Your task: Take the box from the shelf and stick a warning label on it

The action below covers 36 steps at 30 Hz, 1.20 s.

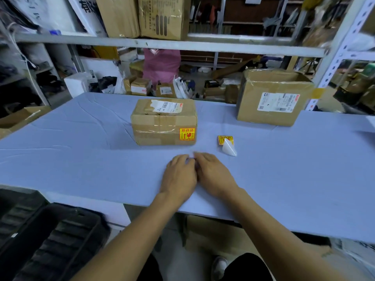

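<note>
A small taped cardboard box (160,120) stands in the middle of the pale blue table (81,159). A yellow and red warning label (187,134) is stuck on the lower right of its front face. To its right lies a short strip of the same labels (225,139) with a curl of white backing paper (229,150). My left hand (179,177) and my right hand (213,175) rest together on the table in front of the box, fingertips meeting. Something small and blurred sits between the fingertips; I cannot tell what it is.
A larger cardboard box (272,98) with a white shipping label stands at the table's back right. A grey shelf beam (162,44) crosses overhead with cartons on it. Behind the table lie several small parcels (142,88). A black crate (52,240) sits at lower left.
</note>
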Available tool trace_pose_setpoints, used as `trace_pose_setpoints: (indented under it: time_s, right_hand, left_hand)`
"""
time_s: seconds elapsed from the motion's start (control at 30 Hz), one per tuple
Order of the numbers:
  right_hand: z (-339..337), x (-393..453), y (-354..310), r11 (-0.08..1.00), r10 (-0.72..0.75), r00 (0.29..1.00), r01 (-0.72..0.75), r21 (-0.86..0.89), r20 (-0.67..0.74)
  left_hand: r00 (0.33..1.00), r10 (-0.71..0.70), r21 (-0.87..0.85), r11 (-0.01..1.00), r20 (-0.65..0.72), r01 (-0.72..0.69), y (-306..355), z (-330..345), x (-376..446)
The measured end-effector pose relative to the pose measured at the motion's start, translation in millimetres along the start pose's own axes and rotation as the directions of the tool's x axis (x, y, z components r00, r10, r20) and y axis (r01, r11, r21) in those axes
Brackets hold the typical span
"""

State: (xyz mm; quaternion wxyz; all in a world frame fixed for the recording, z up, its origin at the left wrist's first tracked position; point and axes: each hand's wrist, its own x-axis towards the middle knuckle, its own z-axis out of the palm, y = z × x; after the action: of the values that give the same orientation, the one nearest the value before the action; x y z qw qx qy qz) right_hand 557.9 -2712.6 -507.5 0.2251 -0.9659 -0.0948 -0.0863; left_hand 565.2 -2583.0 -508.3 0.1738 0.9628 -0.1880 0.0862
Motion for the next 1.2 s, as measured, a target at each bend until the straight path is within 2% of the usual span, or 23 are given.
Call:
trace_pose_setpoints:
  time_s: [0.07,0.13,0.27,0.4,0.57,0.67,0.73,0.83,0.93,1.03,1.1,1.2]
  right_hand:
    - [-7.7,-24.9,8.0,0.998,0.030,0.996,-0.035,-0.059,-0.085]
    - [-18.1,-40.9,26.5,0.985,0.113,0.978,-0.134,-0.111,-0.178]
    - [-36.2,-43.5,62.1,0.944,0.306,0.900,-0.329,-0.022,-0.310]
    - [-41.5,-19.0,78.1,0.943,0.330,0.899,-0.327,0.058,-0.288]
    - [-42.8,5.2,86.0,0.960,0.258,0.938,-0.277,-0.052,-0.232]
    - [-42.3,3.7,85.1,0.974,0.219,0.950,-0.225,-0.005,-0.224]
    - [-43.4,-0.5,83.6,0.978,0.208,0.953,-0.205,0.038,-0.218]
    - [-45.5,-11.3,75.8,0.970,0.241,0.945,-0.228,0.081,-0.221]
    - [-45.7,-25.8,63.9,0.940,0.327,0.903,-0.282,0.190,-0.279]
    - [-45.3,-38.6,50.8,0.917,0.364,0.867,-0.270,0.293,-0.340]
    - [-44.9,-44.0,45.5,0.915,0.349,0.874,-0.241,0.323,-0.338]
    - [-44.3,-53.9,39.1,0.916,0.295,0.907,-0.180,0.358,-0.300]
  left_hand:
    - [0.997,0.053,-0.062,0.997,-0.050,-0.056,15.3,4.5,-3.4]
    - [0.993,0.087,-0.082,0.992,-0.078,-0.094,28.9,9.5,3.0]
    - [0.999,0.032,-0.156,0.987,-0.037,-0.037,47.9,18.7,31.6]
    - [0.998,-0.012,-0.174,0.985,-0.066,0.001,54.0,25.4,58.8]
    - [0.983,0.169,-0.215,0.960,-0.075,-0.182,62.1,36.9,81.7]
    - [0.972,0.214,-0.227,0.946,-0.094,-0.230,59.9,38.7,85.1]
    - [0.975,0.188,-0.261,0.942,-0.118,-0.213,58.0,39.0,80.8]
    - [0.983,0.113,-0.411,0.897,-0.145,-0.164,58.9,32.5,68.1]
    - [0.988,0.067,-0.487,0.864,-0.142,-0.129,63.0,23.7,50.4]
    - [0.992,-0.100,-0.697,0.717,-0.081,0.015,70.9,18.7,29.7]
    - [0.987,-0.153,-0.749,0.660,-0.057,0.059,72.0,17.7,20.5]
    - [0.983,-0.175,-0.754,0.653,-0.063,0.068,67.5,13.1,17.8]
